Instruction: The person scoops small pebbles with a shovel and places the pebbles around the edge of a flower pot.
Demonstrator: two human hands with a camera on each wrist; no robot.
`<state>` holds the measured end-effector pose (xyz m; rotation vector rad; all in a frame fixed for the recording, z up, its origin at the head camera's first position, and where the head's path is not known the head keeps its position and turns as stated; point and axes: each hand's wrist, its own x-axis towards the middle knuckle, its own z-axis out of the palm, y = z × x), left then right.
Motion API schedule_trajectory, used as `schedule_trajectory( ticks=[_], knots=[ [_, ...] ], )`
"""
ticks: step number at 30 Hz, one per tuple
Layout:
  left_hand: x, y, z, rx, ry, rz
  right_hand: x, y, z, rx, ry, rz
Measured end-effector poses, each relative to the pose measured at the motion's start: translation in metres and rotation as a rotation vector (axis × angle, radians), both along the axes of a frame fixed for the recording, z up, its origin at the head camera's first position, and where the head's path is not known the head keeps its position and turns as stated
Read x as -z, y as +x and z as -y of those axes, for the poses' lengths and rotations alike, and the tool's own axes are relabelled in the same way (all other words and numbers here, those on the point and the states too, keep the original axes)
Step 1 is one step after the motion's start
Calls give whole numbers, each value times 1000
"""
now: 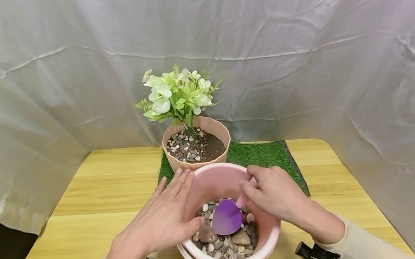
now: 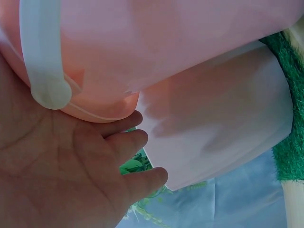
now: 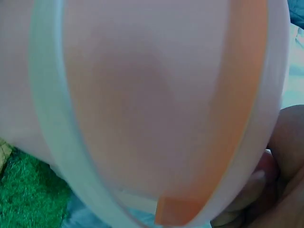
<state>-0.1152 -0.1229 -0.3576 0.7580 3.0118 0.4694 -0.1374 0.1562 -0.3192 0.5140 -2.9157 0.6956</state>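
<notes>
A pink bucket [image 1: 220, 173] with pebbles [image 1: 235, 251] in its bottom stands near the front of the table. My right hand [image 1: 276, 191] grips the pink handle of a toy shovel, whose purple blade [image 1: 227, 217] lies over the stones inside. Fingers extended, my left hand [image 1: 160, 220] rests at the bucket's left rim, its thumb reaching over the inside. The left wrist view shows that palm beside the bucket wall and its white handle [image 2: 42, 52]. In the right wrist view the bucket wall [image 3: 142, 104] hides the shovel, and only part of the right hand [image 3: 280, 185] appears.
Just behind the bucket, a peach flowerpot [image 1: 216, 124] holds white flowers [image 1: 180, 93], with small gravel on the left and dark soil on the right. Green artificial turf [image 1: 260, 153] lies under it on the wooden table [image 1: 106, 186]. Grey fabric [image 1: 260, 60] hangs around the table.
</notes>
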Motion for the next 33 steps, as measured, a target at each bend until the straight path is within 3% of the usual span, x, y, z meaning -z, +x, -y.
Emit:
schedule_trajectory(
  ticks=[8, 20, 27, 33],
  knots=[
    [1, 0, 0, 5, 5, -2, 7, 2, 12, -12, -81, 172],
    [0, 0, 0, 2, 12, 15, 10, 1, 17, -6, -187, 237],
    [1, -1, 0, 6, 17, 14, 9, -1, 18, -66, -139, 267],
    [1, 0, 0, 6, 18, 23, 5, -4, 10, -44, -243, 331]
  ],
)
